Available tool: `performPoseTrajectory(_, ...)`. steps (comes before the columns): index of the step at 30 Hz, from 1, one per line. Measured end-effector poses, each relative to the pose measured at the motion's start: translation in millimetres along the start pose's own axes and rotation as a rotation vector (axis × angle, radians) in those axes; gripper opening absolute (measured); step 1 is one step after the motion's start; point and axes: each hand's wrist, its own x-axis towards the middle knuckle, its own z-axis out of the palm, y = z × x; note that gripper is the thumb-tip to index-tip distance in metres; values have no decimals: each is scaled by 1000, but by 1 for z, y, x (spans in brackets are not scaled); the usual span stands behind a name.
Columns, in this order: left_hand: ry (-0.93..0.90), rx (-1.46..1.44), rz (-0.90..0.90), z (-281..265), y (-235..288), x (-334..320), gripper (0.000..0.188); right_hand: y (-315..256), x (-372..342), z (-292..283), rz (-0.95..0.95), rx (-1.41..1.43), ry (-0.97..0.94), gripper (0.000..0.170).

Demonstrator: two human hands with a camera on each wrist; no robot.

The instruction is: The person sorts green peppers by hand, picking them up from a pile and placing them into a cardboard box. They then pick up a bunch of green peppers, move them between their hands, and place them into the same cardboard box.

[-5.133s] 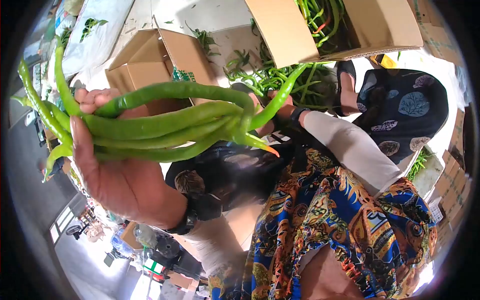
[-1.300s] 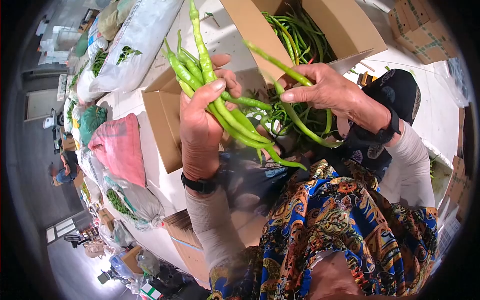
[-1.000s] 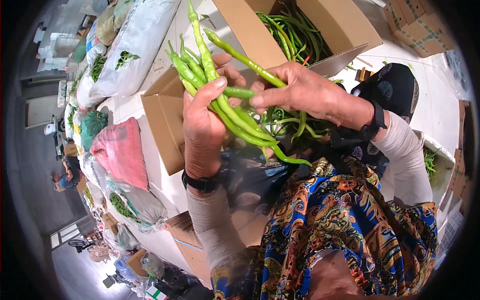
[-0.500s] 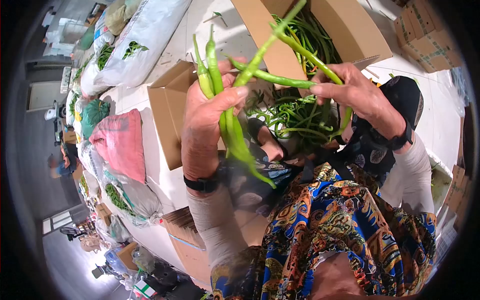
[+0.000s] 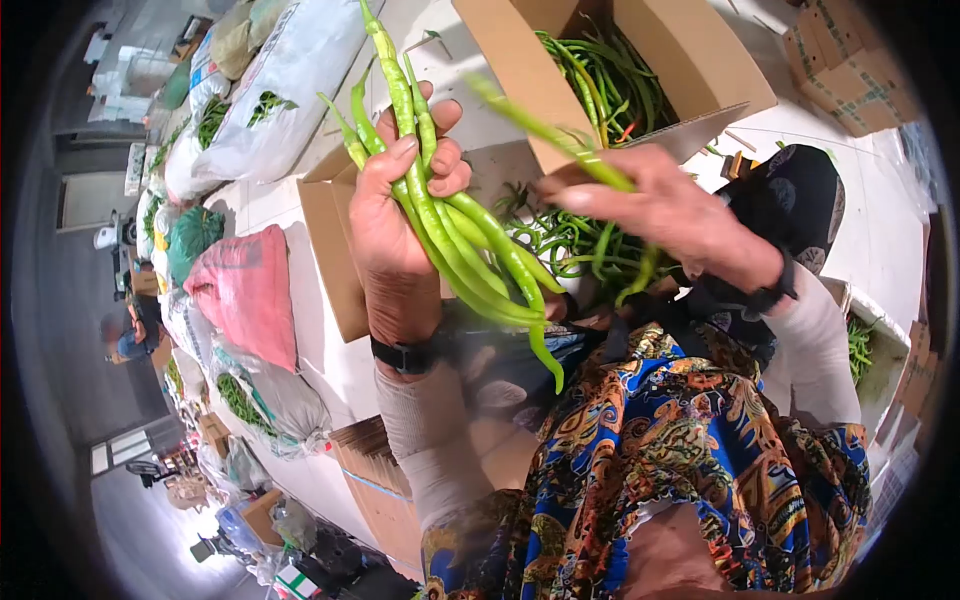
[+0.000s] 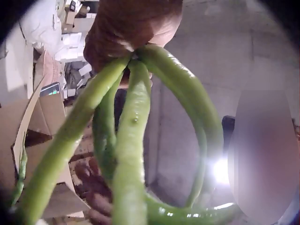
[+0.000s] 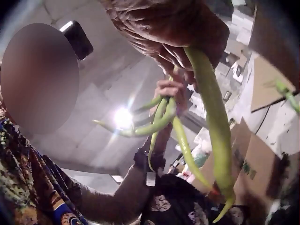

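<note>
My left hand point(image 5: 400, 215) grips a bunch of long green chilli peppers point(image 5: 455, 245), thumb across them. Their stems point up and their tips hang down over the lap. Seen from the left wrist, several peppers point(image 6: 132, 140) fan out below the palm. To the right, my right hand point(image 5: 680, 215), blurred, holds a single long green pepper point(image 5: 545, 130) whose upper end slants toward the bunch. The right wrist view has this pepper point(image 7: 213, 117) hanging from the fist, with the left hand point(image 7: 171, 89) and its bunch behind. Below the hands lies a pile of green peppers point(image 5: 570, 245).
An open cardboard box point(image 5: 690, 50) with long peppers in it stands ahead. Another open box point(image 5: 335, 250) is beside the left forearm. Sacks, one of them pink point(image 5: 245, 295), line the left side. A white crate point(image 5: 870, 345) with greens stands at right; stacked cartons point(image 5: 850, 70) stand beyond.
Since the first frame, the left hand has come in from the far left and the right hand has risen from the pile. Over the last half second the right hand has moved slightly left.
</note>
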Motion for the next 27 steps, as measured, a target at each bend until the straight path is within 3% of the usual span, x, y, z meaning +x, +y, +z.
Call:
performPoseTrajectory(1,21,-16,4,2,-4,1,51,1,13,15,-64,66,-31,39)
performPoseTrajectory(4,19,-2,32,6,-13,3,49,-7,31,30,129,212,-154,31)
performPoseTrajectory(8,105,77,98,13,-17,-2,46,7,37,39,92,357,-139,28)
performPoseTrajectory(12,161,199,25,9,-22,-1,43,3,29,40,-2,225,58,26)
performPoseTrajectory(15,259,245,100,10,-29,1,40,-5,28,47,-134,278,235,21)
performPoseTrajectory(16,258,245,100,10,-29,2,40,-5,28,46,-134,278,235,21)
performPoseTrajectory(18,252,209,49,6,-30,2,40,-1,30,43,-70,317,42,17)
performPoseTrajectory(20,243,183,12,-3,-32,2,38,8,35,44,-104,218,65,16)
performPoseTrajectory(22,228,290,81,-3,-40,3,37,7,37,45,-79,-176,129,19)
performPoseTrajectory(26,296,328,109,0,-35,4,29,17,41,29,26,247,-55,22)
performPoseTrajectory(27,273,251,92,-3,-30,3,23,22,37,26,-31,326,-67,26)
